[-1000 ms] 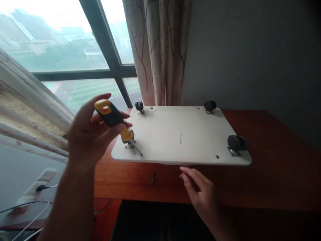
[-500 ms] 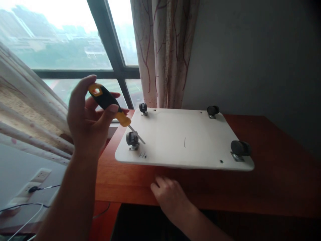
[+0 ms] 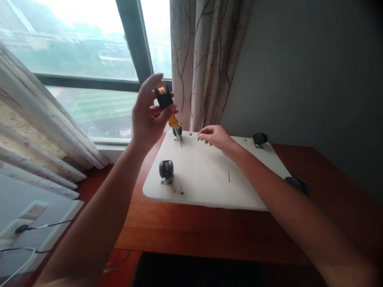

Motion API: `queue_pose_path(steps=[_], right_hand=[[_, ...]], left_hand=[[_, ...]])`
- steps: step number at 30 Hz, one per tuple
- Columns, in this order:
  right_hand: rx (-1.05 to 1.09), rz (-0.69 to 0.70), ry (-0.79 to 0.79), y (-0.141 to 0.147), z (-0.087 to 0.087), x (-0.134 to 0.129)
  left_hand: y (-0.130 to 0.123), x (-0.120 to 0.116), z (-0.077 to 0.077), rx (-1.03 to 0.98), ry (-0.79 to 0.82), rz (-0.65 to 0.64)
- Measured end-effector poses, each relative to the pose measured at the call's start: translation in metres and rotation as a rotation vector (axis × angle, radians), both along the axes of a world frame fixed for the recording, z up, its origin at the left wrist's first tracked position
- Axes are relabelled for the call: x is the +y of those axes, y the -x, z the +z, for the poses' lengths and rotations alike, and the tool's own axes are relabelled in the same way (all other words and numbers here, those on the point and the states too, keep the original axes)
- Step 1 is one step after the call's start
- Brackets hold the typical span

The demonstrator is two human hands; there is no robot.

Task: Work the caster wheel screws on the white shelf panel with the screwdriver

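Observation:
My left hand point(image 3: 151, 115) is wrapped round the yellow and black handle of a screwdriver point(image 3: 164, 97), its shaft slanting down beside the far-left caster point(image 3: 177, 130). A white board point(image 3: 206, 171) lies flat with casters standing on it. My right hand point(image 3: 217, 137) is over the board's far edge, thumb and fingers pinched on a small piece point(image 3: 199, 138), too small to make out. Near the front left stands another caster point(image 3: 166, 170). At the far right is a third caster point(image 3: 260, 139).
The board rests on a reddish-brown wooden table point(image 3: 179, 227). My right forearm partly hides the near-right caster point(image 3: 296, 184). Behind are a window and a patterned curtain point(image 3: 209, 59). Wall sockets point(image 3: 34, 210) with cables are at the left.
My left hand has moved right and away with the screwdriver, from the near-left caster to the far-left one. My right hand has gone from the table's front to the board's far edge.

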State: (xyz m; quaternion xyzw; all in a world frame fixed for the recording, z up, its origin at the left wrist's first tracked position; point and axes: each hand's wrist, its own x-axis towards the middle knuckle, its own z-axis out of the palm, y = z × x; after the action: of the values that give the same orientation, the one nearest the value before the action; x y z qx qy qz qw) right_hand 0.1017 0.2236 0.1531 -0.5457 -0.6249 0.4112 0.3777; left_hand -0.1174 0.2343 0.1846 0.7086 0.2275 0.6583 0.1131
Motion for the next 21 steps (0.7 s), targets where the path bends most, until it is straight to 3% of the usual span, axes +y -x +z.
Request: queue_pose_path(steps=[4,8,16,21], right_hand=[[-0.038,-0.045,0.049,0.018,-0.011,0.054],[-0.098,-0.042,0.098,0.029,-0.018,0.079],[-0.238,0.008,0.097,0.036,-0.028,0.091],[-0.239,0.053,-0.006,0.013,-0.007,0.084]], left_hand=[[-0.004,0.012,0.001,0.076,0.050,0.085],[-0.007,0.025,0.003,0.100,0.041,0.123],[-0.016,0.044,0.000,0.101,0.036,0.075],[-0.021,0.050,-0.001,0.116,0.037,0.100]])
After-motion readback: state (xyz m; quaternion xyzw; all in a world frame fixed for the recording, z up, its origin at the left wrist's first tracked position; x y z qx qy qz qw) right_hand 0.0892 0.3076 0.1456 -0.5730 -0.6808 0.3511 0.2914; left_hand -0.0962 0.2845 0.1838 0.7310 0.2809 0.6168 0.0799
